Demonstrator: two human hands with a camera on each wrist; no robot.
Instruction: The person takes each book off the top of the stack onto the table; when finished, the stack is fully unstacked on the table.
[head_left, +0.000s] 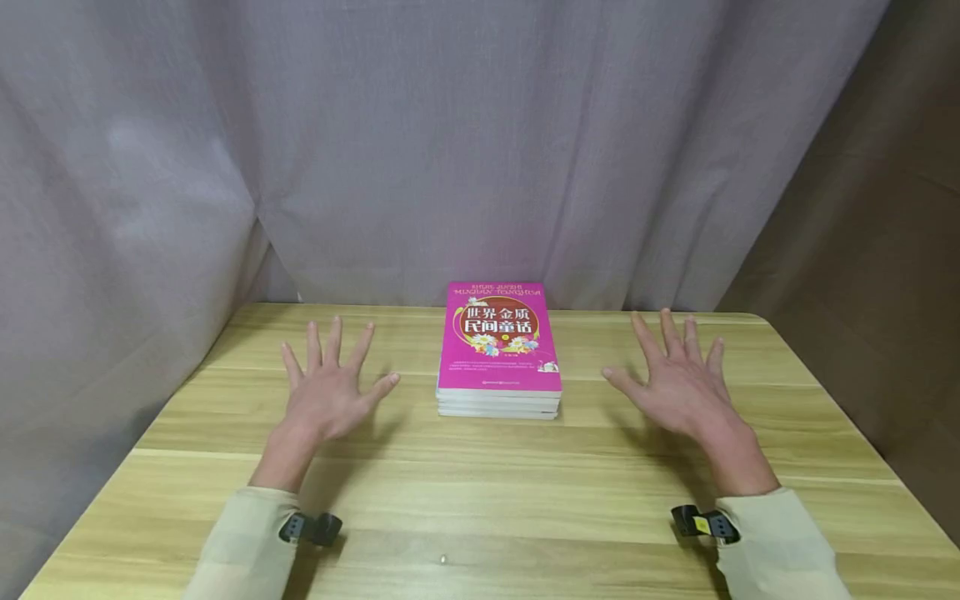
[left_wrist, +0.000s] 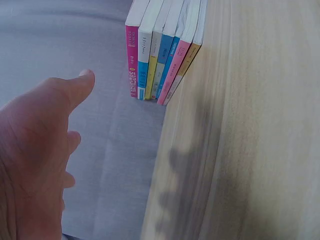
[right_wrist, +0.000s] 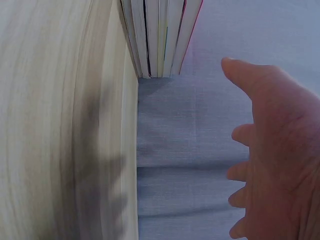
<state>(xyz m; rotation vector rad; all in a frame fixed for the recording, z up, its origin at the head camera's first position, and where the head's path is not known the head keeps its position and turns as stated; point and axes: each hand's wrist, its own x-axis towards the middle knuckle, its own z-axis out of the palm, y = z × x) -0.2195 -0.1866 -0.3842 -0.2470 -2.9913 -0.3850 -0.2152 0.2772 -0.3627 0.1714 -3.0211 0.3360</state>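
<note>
A stack of several books (head_left: 498,404) lies flat near the far middle of the table, topped by a pink book (head_left: 465,375) with Chinese lettering. My left hand (head_left: 330,396) is spread with straight fingers to the left of the stack, apart from it. On the other side, my right hand (head_left: 682,387) is spread likewise, holding nothing. Coloured spines, pink, blue and yellow, show on the books (left_wrist: 155,55) in the left wrist view. The right wrist view has the pale page edges of the same stack (right_wrist: 162,40).
The light wooden table (head_left: 487,500) carries the stack, and shadows of both hands fall on it. A grey curtain (head_left: 450,150) hangs right behind the far edge, with a dark brown cloth (head_left: 862,275) at the right. Cameras sit on both wrists.
</note>
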